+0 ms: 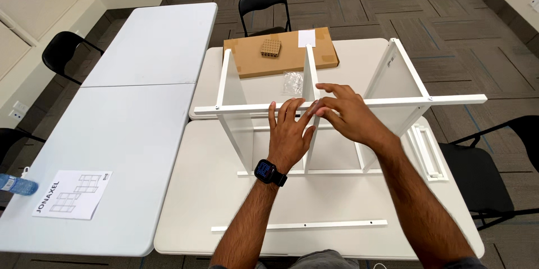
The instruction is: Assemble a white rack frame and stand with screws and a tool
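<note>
1. Both hands, the left hand (288, 134) and the right hand (343, 113), rest open-fingered and unclenched on the white frame's (342, 102) top rail.
2. The frame stands on the desk (185, 229), a loose white rail (299, 226) lying nearby.

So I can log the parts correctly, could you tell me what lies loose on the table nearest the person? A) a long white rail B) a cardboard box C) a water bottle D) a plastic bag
A: the white rail lies along the table's near edge, below both hands, the left and the right, which are on the frame.
</note>
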